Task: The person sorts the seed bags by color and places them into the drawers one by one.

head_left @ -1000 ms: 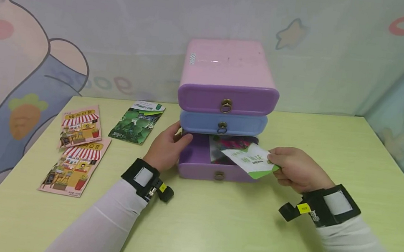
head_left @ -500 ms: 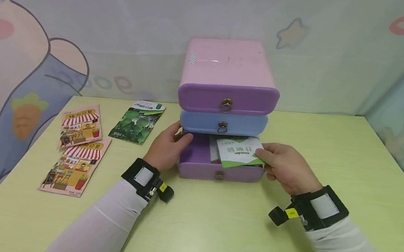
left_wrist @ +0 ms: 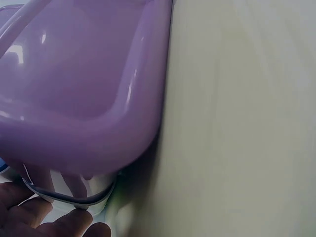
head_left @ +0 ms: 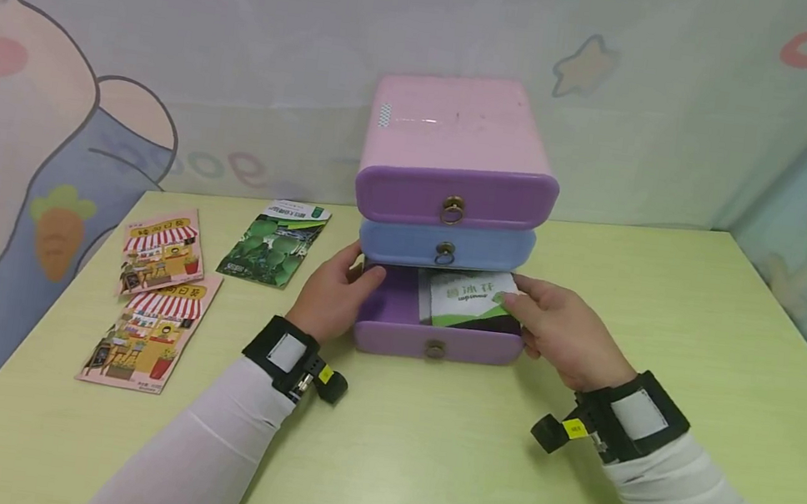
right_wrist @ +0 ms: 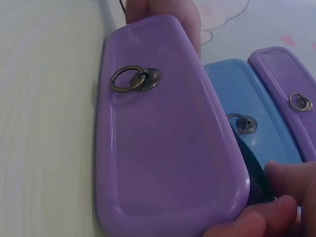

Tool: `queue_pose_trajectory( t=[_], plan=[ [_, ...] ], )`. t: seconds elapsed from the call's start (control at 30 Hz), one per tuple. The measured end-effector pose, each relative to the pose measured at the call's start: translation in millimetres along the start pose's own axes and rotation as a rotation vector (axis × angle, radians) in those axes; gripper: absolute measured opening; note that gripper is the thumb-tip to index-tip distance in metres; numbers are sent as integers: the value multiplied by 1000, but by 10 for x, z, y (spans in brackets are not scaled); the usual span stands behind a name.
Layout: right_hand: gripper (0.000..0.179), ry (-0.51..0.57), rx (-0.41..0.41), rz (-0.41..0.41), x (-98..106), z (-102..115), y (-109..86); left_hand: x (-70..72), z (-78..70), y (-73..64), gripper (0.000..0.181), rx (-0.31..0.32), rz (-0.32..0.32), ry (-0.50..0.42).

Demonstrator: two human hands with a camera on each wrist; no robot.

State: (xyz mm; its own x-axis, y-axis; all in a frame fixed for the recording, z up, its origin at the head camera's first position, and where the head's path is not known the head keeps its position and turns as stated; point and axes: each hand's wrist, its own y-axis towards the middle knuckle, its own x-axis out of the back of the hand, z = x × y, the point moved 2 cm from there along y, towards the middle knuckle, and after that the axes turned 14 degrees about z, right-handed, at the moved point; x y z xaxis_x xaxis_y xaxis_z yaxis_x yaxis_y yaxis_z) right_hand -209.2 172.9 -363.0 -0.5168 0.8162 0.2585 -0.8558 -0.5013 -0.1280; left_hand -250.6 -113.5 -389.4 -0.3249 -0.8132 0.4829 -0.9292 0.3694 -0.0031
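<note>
Taking the pulled-out bottom drawer (head_left: 393, 340) as the centre of the clock, the left hand (head_left: 326, 297) is at nine o'clock. Its thumb lies at the drawer's side and, in the left wrist view, its fingertips touch the side of the casing, so it holds the unit there. The right hand (head_left: 568, 331), at three o'clock, grasps the white-and-green seed packet (head_left: 462, 297) by its edge, with the thumb on top. This packet lies inside the drawer, in the part towards three o'clock, and other packaging shows a little beneath it.

At twelve o'clock the blue drawer (head_left: 375, 238) is closed, and above it the purple top drawer (head_left: 396, 192) is closed too, under a pink cover (head_left: 457, 124). Each drawer has a ring pull; that of the bottom one (right_wrist: 127, 79) hangs on its front.

On the tabletop (head_left: 384, 468), between nine and ten o'clock, lies a dark green seed packet (head_left: 274, 249). Farther out, around nine o'clock, lie two pink packets (head_left: 160, 251), the far one overlapping the near one.
</note>
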Motion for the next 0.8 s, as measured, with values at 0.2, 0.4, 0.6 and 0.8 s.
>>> queue_pose_trajectory(
  t=[0.2, 0.4, 0.6, 0.8],
  plan=[
    [54, -76, -26, 53, -14, 41, -31, -6, -3, -5, 56, -2, -2, 6],
    [43, -152, -32, -48, -4, 97, -56, -5, 7, 1, 53, -4, -2, 6],
    [33, -125, 17, -162, -49, 212, -108, 0, 3, -2, 55, 1, 1, 16],
    [34, -87, 21, -74, -180, 306, -143, 7, 0, -3, 56, 2, 2, 18]
  ],
)
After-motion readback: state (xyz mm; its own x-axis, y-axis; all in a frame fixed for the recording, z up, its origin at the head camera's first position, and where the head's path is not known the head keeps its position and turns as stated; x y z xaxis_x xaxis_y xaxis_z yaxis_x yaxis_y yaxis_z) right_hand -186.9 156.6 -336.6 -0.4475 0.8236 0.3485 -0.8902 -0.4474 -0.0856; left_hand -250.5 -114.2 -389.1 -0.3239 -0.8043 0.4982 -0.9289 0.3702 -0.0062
